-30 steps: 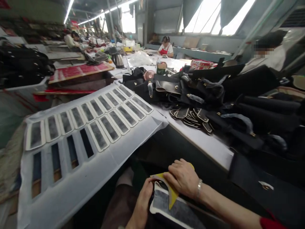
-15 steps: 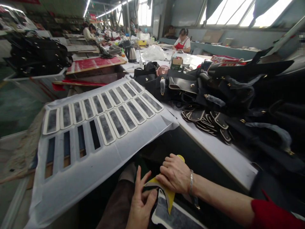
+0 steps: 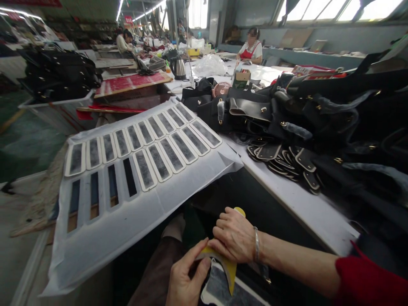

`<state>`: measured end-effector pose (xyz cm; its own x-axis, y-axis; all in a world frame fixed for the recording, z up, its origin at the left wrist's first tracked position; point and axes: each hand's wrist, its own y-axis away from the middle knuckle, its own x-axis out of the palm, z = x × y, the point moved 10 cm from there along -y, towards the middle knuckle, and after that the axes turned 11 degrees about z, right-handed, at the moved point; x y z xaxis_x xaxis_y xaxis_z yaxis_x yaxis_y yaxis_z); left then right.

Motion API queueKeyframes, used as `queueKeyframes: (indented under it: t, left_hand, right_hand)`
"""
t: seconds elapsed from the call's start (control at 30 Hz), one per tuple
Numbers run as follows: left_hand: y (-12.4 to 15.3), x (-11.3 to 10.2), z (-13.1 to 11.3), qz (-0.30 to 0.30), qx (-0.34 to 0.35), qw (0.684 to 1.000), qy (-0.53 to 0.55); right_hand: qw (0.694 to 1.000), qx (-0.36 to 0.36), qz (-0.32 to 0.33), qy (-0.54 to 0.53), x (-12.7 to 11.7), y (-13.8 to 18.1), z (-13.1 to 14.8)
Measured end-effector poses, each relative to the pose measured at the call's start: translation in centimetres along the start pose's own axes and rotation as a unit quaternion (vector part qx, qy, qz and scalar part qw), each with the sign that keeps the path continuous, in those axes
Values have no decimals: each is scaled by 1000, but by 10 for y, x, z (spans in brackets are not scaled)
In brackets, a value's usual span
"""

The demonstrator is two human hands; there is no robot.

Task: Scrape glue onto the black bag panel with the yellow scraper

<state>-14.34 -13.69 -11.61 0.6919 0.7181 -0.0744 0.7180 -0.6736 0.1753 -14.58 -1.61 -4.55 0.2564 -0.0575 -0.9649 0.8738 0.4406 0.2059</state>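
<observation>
Down in the lap, both hands are working a curved yellow scraper (image 3: 228,263): right hand (image 3: 234,236) pressing it flat onto a fuzzy grey white-edged patch (image 3: 223,289), left hand (image 3: 185,278) pinching its tip.

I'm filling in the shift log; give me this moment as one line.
right hand: presses yellow scraper onto grey strip piece | left hand: pinches scraper edge | beside: white sheet of strips

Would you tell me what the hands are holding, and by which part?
Both hands pinch the yellow tool: right hand over its upper part, left hand at its left tip.
</observation>
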Motion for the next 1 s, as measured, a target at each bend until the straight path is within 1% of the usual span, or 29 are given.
queueKeyframes:
  t: [0.1, 0.23, 0.4, 0.5, 0.6, 0.7, 0.8, 0.9, 1.0]
  left_hand:
    - [-1, -1, -12, 17, 24, 997, -77]
    - [-2, -5, -24, 16, 20, 995, -99]
    - [-4, 8, -40, 85, 65, 984, -141]
    - [-5, 15, -43, 136, 65, 975, -163]
    - [-10, 18, -42, 187, 28, 974, -125]
    - [-17, 16, -35, 198, -52, 978, -27]
    - [-24, 20, -25, 205, -114, 971, 50]
    - [-29, 26, -20, 219, -126, 966, 63]
    - [-31, 30, -21, 237, -124, 961, 64]
  right_hand:
    - [1000, -6, -1, -3, 0, 2, 1]
    - [1000, -13, -2, -6, 1, 7, 2]
    - [1000, -9, 8, -12, 3, 15, 3]
    - [1000, 7, 24, -17, 8, 21, 3]
    - [999, 34, 29, -23, 12, 27, 2]
    - [997, 56, 32, -30, 17, 33, 4]
    - [996, 69, 34, -32, 18, 38, 7]
    - [995, 82, 43, -35, 18, 45, 10]
    - [989, 118, 57, -73, 18, 58, 2]
